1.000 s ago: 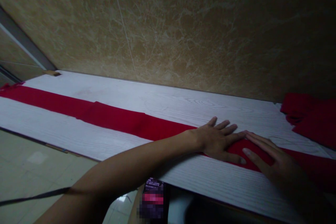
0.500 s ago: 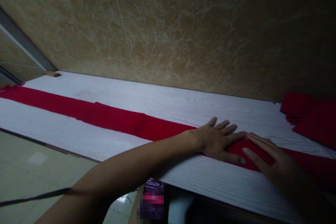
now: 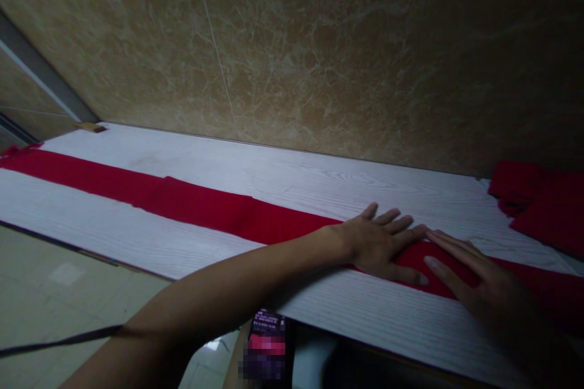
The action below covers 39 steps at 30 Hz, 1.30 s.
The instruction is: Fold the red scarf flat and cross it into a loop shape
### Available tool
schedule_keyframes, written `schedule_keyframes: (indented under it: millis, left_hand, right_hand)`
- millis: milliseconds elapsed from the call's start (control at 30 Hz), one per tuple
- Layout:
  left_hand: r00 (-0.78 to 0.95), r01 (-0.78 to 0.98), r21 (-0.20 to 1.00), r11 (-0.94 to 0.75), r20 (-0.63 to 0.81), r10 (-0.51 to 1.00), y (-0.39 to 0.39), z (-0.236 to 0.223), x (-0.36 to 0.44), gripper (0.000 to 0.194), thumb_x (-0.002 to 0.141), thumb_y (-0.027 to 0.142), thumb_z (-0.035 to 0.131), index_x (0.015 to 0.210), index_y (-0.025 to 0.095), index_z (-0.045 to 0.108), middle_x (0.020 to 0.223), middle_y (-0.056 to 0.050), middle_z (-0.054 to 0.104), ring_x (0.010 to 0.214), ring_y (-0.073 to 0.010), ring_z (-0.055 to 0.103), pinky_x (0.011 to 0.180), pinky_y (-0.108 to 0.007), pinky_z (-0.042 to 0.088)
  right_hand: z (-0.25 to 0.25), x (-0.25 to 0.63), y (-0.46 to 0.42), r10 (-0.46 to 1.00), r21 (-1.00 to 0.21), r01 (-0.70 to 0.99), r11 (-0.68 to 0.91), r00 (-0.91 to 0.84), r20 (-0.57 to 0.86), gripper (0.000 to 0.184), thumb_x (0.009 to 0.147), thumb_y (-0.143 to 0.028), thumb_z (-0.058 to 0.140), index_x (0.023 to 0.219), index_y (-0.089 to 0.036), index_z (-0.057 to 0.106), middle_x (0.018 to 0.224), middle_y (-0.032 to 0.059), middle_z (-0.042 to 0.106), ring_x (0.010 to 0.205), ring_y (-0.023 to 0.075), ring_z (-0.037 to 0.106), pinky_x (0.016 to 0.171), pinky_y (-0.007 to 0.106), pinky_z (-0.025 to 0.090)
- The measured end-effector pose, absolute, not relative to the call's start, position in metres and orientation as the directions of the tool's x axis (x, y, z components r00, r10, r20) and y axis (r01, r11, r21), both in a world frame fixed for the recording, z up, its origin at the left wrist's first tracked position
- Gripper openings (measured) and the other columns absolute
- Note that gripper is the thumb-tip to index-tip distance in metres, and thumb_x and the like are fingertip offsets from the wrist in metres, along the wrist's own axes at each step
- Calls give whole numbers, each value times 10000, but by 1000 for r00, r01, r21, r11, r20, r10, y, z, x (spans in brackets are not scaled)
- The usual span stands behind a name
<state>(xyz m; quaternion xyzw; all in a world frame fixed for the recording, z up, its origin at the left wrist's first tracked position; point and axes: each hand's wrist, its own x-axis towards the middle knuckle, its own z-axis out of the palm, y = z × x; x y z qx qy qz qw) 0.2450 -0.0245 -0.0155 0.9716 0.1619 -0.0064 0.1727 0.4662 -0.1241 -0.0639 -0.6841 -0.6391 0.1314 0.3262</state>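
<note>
A long strip of red cloth (image 3: 201, 203) runs lengthwise along the white wood-grain table (image 3: 310, 173). My left hand (image 3: 376, 246) lies flat across the strip, palm down, its fingers spread towards the wall side. Just right of it, my right hand (image 3: 479, 276) rests on the same cloth with fingers stretched and thumb apart. The fingertips of both hands meet or nearly meet at the strip's far edge. Beneath the palms the cloth is hidden, and the right wrist fades into shadow.
More red cloth (image 3: 538, 200) is heaped at the table's right end by the marbled tile wall (image 3: 292, 55). A small wooden block (image 3: 91, 127) sits at the far left corner. Below the front edge a lit phone (image 3: 267, 346) shows, and a dark strap (image 3: 59, 340) crosses the lower left.
Both hands stay almost where they were on the cloth. The right hand has shifted very slightly to the right.
</note>
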Motion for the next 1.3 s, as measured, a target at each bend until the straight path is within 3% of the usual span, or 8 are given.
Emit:
schedule_keyframes:
  millis: [67,167,267,400,533,1300]
  left_hand:
    - [949,313,339,-887,-65,309,-24,-15,244,946,978,707,411,1667,133,110,1730,-148,113,1608,-331,35,1302,-567,24]
    - [949,310,346,-886,-62,308,-24,-16,244,926,979,709,414,1669,162,127,1731,-145,111,1607,-337,28,1298,-578,14]
    - [950,306,356,-883,-59,305,-23,-18,245,930,972,720,415,1670,174,132,1731,-146,113,1607,-340,26,1295,-584,12]
    - [950,309,342,-887,-64,306,-23,-19,246,935,968,723,413,1671,179,125,1734,-136,103,1608,-336,30,1294,-588,17]
    - [948,316,340,-886,-69,311,-24,-18,246,934,961,737,384,1671,187,126,1737,-124,104,1610,-330,36,1295,-578,16]
    - [948,317,312,-896,-83,306,-24,-16,245,905,968,737,383,1665,195,182,1733,-144,106,1607,-342,26,1292,-590,13]
  right_hand:
    - [-60,464,-126,957,-629,777,24,165,240,510,839,-656,618,1188,-290,685,1400,91,659,1345,370,571,1178,608,403]
    - [-56,462,-130,924,-639,767,49,209,321,297,889,-582,617,922,-288,647,1323,78,681,1285,340,607,1118,542,467]
    - [-56,463,-132,877,-615,777,134,197,439,267,914,-503,624,783,-277,568,1205,65,704,1210,304,645,1067,504,493]
    - [-58,466,-131,783,-514,822,244,145,604,268,874,-512,659,758,-274,622,1105,47,737,1051,289,707,944,490,545]
    - [-53,463,-131,738,-470,833,292,117,665,237,868,-472,682,760,-264,644,1058,49,750,972,264,724,882,446,557]
    - [-41,456,-141,717,-432,874,223,154,680,207,902,-444,636,875,-249,701,933,24,747,861,213,718,819,345,561]
